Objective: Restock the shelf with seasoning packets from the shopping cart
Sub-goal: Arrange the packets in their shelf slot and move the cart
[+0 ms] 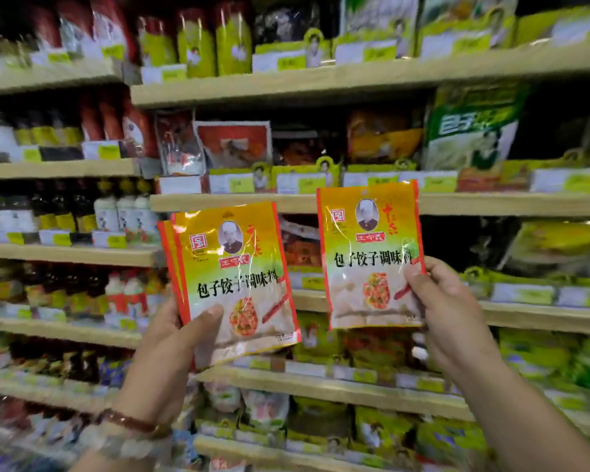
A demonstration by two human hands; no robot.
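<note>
Left hand (171,338) pinches stacked seasoning packets (232,281); right hand (447,301), beside it, pinches another seasoning packet (372,257) before shelves (321,86).

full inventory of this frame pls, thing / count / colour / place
seasoning packets in left hand: at least two stacked, orange-yellow with red edges, centre-left, held up before the shelves
seasoning packet in right hand: one, same design, centre-right, held slightly higher
shelves: several tiers, light wood-coloured, across the whole view
dark bottles: a row, count unclear, left shelves
white bottles: about three, left, mid tier
green-white bag: one, upper right shelf
other packets: many, green, red, yellow, too blurred to count
bead bracelet: one, reddish-brown, left wrist
left hand: gripping the stack's lower edge
right hand: pinching its packet's lower right corner
</note>
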